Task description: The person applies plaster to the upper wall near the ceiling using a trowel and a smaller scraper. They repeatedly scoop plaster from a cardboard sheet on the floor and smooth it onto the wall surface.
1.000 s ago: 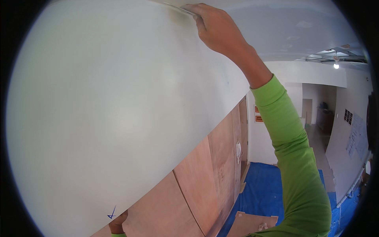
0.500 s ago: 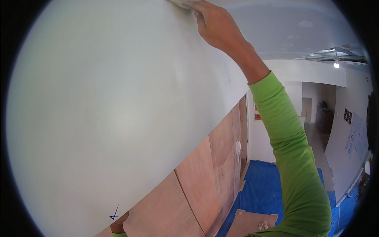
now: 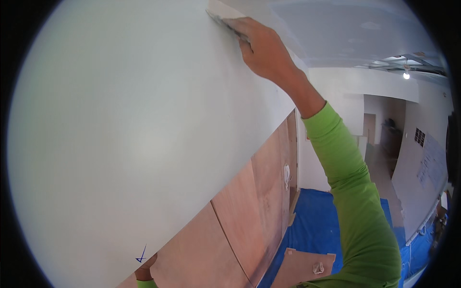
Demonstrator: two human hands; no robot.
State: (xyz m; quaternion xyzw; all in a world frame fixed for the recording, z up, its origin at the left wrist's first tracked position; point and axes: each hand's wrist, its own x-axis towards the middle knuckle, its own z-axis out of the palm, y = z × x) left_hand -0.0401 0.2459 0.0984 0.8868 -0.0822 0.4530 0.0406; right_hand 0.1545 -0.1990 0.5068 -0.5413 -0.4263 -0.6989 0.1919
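A broad, smooth white panel (image 3: 120,125) fills the left and middle of the view, its lower edge running diagonally. High up near the panel's top, my right hand (image 3: 271,53) is closed around a thin, flat sheet (image 3: 224,25) with a greyish edge, which looks like sandpaper. The sheet lies against the panel beside the ceiling corner. My right arm, in a green sleeve, is raised. At the lower left, my left hand (image 3: 146,269) is mostly hidden behind the panel's lower edge, near a blue pen mark (image 3: 141,254). Its fingers do not show.
Pinkish-brown boards (image 3: 240,192) cover the wall below the panel, with a white handset (image 3: 287,176) farther along. Blue sheeting (image 3: 314,221) covers the floor, and a brown board (image 3: 305,266) lies on it. Behind are a lit bulb (image 3: 406,76) and a corridor (image 3: 379,158).
My right hand and the sheet have come down slightly from the top edge of the view, so more of the sheet shows. My left hand stays behind the panel edge.
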